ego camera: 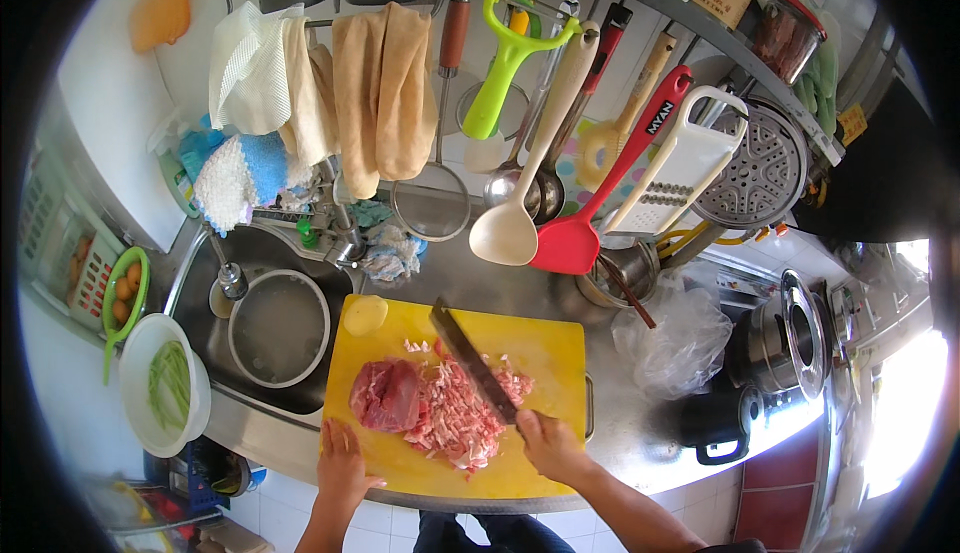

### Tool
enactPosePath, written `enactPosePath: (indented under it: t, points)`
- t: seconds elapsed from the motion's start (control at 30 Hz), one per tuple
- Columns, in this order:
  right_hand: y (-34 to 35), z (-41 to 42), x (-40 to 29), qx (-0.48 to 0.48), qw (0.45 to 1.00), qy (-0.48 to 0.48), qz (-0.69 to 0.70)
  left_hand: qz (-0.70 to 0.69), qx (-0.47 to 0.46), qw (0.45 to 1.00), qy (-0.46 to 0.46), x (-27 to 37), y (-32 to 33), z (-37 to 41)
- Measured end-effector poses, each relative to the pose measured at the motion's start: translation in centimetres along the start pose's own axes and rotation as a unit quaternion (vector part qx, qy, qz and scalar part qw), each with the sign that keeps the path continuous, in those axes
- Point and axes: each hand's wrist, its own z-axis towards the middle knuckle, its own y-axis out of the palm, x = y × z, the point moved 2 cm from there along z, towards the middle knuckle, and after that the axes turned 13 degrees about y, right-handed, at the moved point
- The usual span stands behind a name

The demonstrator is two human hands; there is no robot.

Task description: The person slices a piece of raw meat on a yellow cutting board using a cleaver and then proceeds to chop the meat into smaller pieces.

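My right hand (pixel 551 444) grips the handle of a kitchen knife (pixel 471 358). Its long blade slants up and left over a heap of chopped raw meat (pixel 454 414) on a yellow cutting board (pixel 544 350). Left of the heap, touching it, sits a whole chunk of raw red meat (pixel 384 395). My left hand (pixel 343 463) rests on the board's front left edge, fingers spread, just below the chunk and holding nothing. A pale, peeled-looking potato (pixel 365 316) lies at the board's far left corner.
A sink (pixel 196 328) with a water-filled basin (pixel 279 272) lies left, beside a white bowl of green vegetable strips (pixel 135 403). Utensils, including a red spatula (pixel 568 242), hang beyond the board. A plastic bag (pixel 675 335) and steel pot (pixel 765 343) stand right.
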Motion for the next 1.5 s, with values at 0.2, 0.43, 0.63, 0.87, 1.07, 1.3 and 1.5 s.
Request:
enactPosePath:
  t: [0.2, 0.43, 0.63, 0.87, 1.07, 1.3, 1.5]
  points:
    - [0.4, 1.6, 3.6, 0.131, 0.974, -0.142, -0.121, -0.005, -0.017, 1.0, 0.01, 0.8, -0.3, 0.8]
    - [-1.0, 0.7, 4.3, 0.113, 0.984, -0.057, -0.126, -0.019, -0.009, 1.0, 0.003, 1.0, -0.1, 0.9]
    - [-2.7, -0.8, -0.6, 0.051, 0.998, -0.001, -0.042, -0.098, 0.025, 0.994, -0.044, 0.1, -0.6, -0.3]
    - [-1.6, 0.6, 2.3, 0.036, 0.994, 0.056, -0.089, -0.205, 0.295, 0.933, -0.016, 6.1, -4.2, 5.3]
    - [-1.6, -0.1, 3.4, 0.113, 0.99, -0.004, -0.084, -0.107, 0.405, 0.908, -0.016, 6.4, -1.4, 7.4]
    - [-3.1, -2.1, 1.3, 0.1, 0.995, 0.006, -0.019, -0.146, 0.466, 0.871, 0.055, 4.4, -0.3, 6.9]
    - [-2.2, 0.0, 3.8, 0.065, 0.992, 0.022, -0.105, -0.237, 0.494, 0.834, 0.065, 2.9, 0.7, 7.5]
